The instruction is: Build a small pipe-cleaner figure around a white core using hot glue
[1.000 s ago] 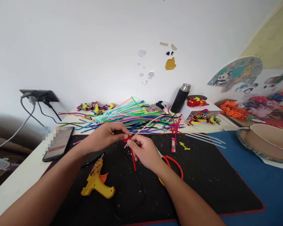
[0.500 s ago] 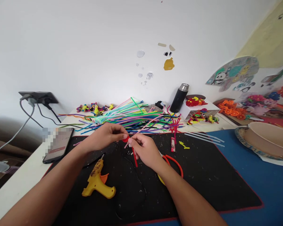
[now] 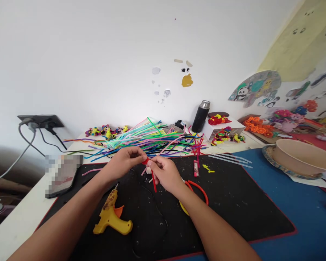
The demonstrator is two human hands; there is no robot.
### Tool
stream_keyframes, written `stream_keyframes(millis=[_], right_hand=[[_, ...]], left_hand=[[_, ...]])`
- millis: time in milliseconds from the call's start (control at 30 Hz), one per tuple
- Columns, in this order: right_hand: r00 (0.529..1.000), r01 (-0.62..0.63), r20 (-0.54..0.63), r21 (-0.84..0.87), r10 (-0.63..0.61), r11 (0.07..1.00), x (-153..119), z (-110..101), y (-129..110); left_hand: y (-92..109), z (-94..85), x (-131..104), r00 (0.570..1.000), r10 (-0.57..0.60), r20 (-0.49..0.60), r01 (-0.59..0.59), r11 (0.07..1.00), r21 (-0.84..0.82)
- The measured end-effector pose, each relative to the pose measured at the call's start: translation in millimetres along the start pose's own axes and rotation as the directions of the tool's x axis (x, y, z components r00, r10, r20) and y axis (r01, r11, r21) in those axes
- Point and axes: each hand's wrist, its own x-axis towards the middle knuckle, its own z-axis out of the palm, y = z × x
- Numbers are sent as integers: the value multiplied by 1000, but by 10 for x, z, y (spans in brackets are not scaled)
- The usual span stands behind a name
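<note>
My left hand point(image 3: 129, 161) and right hand point(image 3: 165, 172) meet near the middle of the frame, above the black mat point(image 3: 233, 206). Between them is a red stem point(image 3: 154, 183): I pinch its upper part between left thumb and forefinger, and my right thumb and fingers grip it just beside, so both hands are closed on it. Its straight tail slants down below my right fingers. Something small and pale shows just under the pinch; I cannot tell what it is.

At lower left of centre, the yellow glue gun point(image 3: 108, 214) lies on the mat, its nozzle pointing up the frame. My right forearm partly covers the scissors point(image 3: 204, 191), right of centre. Farther up on that side are a small red case point(image 3: 196, 169), yellow bits point(image 3: 208, 169) and pale clear sticks point(image 3: 230, 161).

The heap of coloured stems point(image 3: 141, 134) spreads behind my hands. Right of it, the black flask point(image 3: 201, 117) stands tilted in view, beside a white box point(image 3: 235, 127). A phone point(image 3: 67, 177) lies at the left, and a bowl point(image 3: 288, 154) sits at the right.
</note>
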Motion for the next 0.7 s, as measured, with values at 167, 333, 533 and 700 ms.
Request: stream_keyframes(millis=[167,333,533,700], right_hand=[[1000,9,-23,15,-9,1000,12,-4,-20],[998,30,-50,21,-29,999,37,-33,28],[996,48,-77,18,-46,999,81,-71,121],[995,70,-78,17,-68,997,90,-81,142]], left_hand=[[-25,54,5,998,-27,-49,26,999,-20],[-57,106,7,995,-67,-70,58,991,-119],[-74,180,4,991,-87,-104,65,978,-200],[-98,241,25,989,-108,-103,72,949,-306]])
